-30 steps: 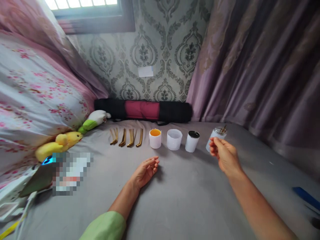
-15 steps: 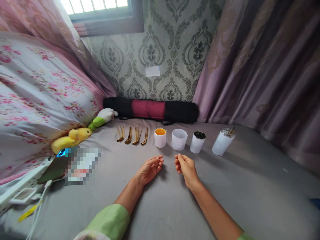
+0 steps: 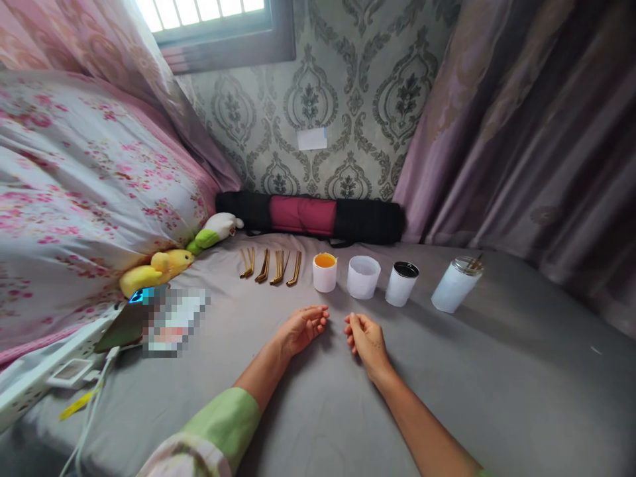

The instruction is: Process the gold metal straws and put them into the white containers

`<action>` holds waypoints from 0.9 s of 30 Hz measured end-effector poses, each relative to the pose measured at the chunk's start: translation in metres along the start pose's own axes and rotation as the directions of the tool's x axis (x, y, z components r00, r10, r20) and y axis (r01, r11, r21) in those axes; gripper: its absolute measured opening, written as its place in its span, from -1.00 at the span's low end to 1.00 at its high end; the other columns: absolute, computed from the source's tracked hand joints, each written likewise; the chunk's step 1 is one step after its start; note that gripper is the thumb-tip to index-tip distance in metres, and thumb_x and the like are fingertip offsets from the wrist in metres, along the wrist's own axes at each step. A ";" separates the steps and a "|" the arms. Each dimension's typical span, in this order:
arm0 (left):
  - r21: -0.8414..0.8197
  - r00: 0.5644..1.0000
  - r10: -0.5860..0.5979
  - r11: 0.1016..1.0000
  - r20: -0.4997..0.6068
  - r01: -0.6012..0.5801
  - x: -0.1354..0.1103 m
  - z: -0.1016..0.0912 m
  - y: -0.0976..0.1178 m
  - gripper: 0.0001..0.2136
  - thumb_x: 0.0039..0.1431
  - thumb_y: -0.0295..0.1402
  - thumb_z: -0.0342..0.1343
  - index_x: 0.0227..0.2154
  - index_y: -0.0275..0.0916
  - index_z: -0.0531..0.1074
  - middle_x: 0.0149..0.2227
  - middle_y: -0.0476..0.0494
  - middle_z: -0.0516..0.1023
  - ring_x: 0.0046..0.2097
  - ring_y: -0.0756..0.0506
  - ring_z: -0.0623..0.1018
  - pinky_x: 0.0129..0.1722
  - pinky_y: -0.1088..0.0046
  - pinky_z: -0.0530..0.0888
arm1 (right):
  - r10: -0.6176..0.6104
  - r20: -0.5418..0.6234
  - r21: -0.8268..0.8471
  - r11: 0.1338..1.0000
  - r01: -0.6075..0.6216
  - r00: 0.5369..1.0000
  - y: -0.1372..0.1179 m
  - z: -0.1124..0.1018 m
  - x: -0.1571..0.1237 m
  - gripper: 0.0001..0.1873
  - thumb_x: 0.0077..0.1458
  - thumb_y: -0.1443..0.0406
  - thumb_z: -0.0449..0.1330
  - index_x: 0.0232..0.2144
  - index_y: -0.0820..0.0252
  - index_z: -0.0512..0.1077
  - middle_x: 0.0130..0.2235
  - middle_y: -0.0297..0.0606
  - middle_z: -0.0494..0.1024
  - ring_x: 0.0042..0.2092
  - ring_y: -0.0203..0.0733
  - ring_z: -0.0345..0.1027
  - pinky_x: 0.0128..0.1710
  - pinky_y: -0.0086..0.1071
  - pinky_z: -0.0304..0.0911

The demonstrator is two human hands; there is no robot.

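Note:
My left hand hovers over or rests on the grey sheet, palm turned inward, its loosely curled fingers open and empty. Across a small gap is my right hand, also loosely curled, with its thumb near the index finger and nothing visible in it. Neither hand touches an object. Beyond them stands a row of white-wrapped containers: a cup with an orange inside, a wide translucent white cup, a can with a dark inside and a jar with thin brown sticks poking out. Left of these lie several bunches of bent gold-brown straws.
A black and dark red rolled bag lies along the wall. On the left are plush toys, a phone, a blurred-out flat item and a white power strip with cables. Curtains hang on the right.
The view has shifted slightly, so most things sit further right in the picture. Both hands keep nearly the same pose, and the containers and straws stay in place.

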State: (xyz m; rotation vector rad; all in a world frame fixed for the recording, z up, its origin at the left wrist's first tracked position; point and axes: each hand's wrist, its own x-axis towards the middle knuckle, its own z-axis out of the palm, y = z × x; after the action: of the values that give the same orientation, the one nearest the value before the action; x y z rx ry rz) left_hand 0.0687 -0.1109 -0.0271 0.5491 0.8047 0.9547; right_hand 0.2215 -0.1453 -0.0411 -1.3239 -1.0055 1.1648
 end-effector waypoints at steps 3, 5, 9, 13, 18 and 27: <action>0.101 0.994 0.033 0.995 -0.105 -0.022 0.008 -0.002 0.009 -0.90 -0.05 -0.55 0.11 -0.40 -0.41 0.38 -0.48 -0.12 0.44 -0.53 0.10 0.42 -0.53 0.62 0.39 | -0.009 0.009 -0.030 1.000 0.009 1.000 0.003 0.000 0.000 -0.57 -0.09 -0.01 0.04 -0.43 0.26 0.36 -0.59 -0.38 0.33 -0.67 -0.45 0.13 -0.78 -0.59 0.00; 0.132 0.986 0.059 0.990 -0.153 -0.039 0.014 -0.005 0.016 -0.93 -0.04 -0.56 0.10 -0.43 -0.40 0.37 -0.51 -0.10 0.44 -0.55 0.10 0.42 -0.54 0.63 0.38 | -0.012 0.014 -0.039 0.999 0.012 1.000 0.003 -0.001 -0.001 -0.57 -0.09 -0.01 0.03 -0.43 0.26 0.36 -0.58 -0.37 0.33 -0.66 -0.44 0.14 -0.78 -0.59 0.01; 0.204 0.968 0.121 0.976 -0.222 -0.075 0.024 -0.015 0.028 -0.95 -0.05 -0.58 0.08 -0.47 -0.39 0.35 -0.54 -0.12 0.44 -0.56 0.09 0.43 -0.58 0.63 0.36 | -0.014 0.029 -0.056 0.998 0.016 0.999 0.002 -0.001 -0.002 -0.58 -0.07 -0.01 0.02 -0.43 0.26 0.36 -0.57 -0.36 0.33 -0.65 -0.45 0.13 -0.77 -0.59 0.01; 0.309 0.938 0.198 0.945 -0.285 -0.105 0.030 -0.024 0.038 -0.95 -0.07 -0.57 0.10 -0.49 -0.37 0.33 -0.56 -0.12 0.43 -0.59 0.07 0.42 -0.62 0.62 0.33 | -0.012 0.028 -0.076 0.997 0.014 1.000 0.001 -0.001 -0.002 -0.58 -0.08 -0.01 0.02 -0.43 0.25 0.35 -0.57 -0.35 0.34 -0.66 -0.44 0.13 -0.77 -0.58 0.01; 0.506 0.880 0.339 0.852 -0.333 -0.136 0.037 -0.032 0.048 -0.94 -0.08 -0.51 0.10 -0.51 -0.34 0.31 -0.60 -0.09 0.40 -0.61 0.07 0.39 -0.63 0.60 0.28 | -0.024 0.034 -0.087 0.996 0.027 0.999 0.004 0.000 -0.002 -0.57 -0.07 -0.02 0.01 -0.44 0.24 0.35 -0.57 -0.35 0.34 -0.66 -0.43 0.13 -0.77 -0.57 0.00; 0.895 0.755 0.587 0.446 -0.293 0.001 0.057 -0.050 0.067 -0.92 -0.11 -0.47 0.07 -0.48 -0.33 0.40 -0.58 -0.11 0.43 -0.50 -0.03 0.44 -0.50 0.49 0.30 | -0.067 0.040 -0.118 0.990 0.071 0.997 0.005 0.000 -0.002 -0.58 -0.06 -0.01 0.00 -0.45 0.24 0.36 -0.58 -0.35 0.35 -0.66 -0.42 0.15 -0.74 -0.55 0.02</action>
State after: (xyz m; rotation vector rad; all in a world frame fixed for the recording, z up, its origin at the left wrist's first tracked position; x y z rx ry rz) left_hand 0.0139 -0.0259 -0.0288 1.3846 1.8530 1.0242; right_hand 0.2208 -0.1473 -0.0454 -1.3552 -1.1535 1.0934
